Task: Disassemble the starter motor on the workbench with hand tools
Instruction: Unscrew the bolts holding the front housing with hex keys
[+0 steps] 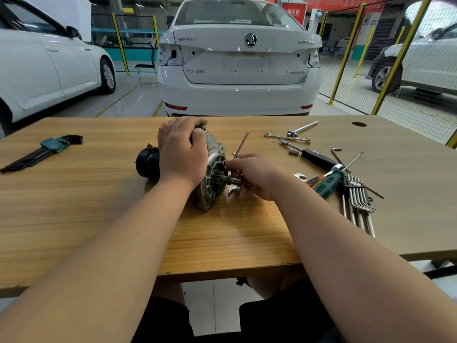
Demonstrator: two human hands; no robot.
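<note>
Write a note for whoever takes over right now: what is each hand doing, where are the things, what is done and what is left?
Left hand: grips the motor from above, holding it on the table.
Right hand: at the motor's silver front end, pinching a thin rod that sticks up from its fingers.
Tools: a key set lies far left; a wrench, a green screwdriver and a second key set lie to the right.
Done: the rod seems out, or nearly.
Left: the black rear and silver front are not yet separated.
</note>
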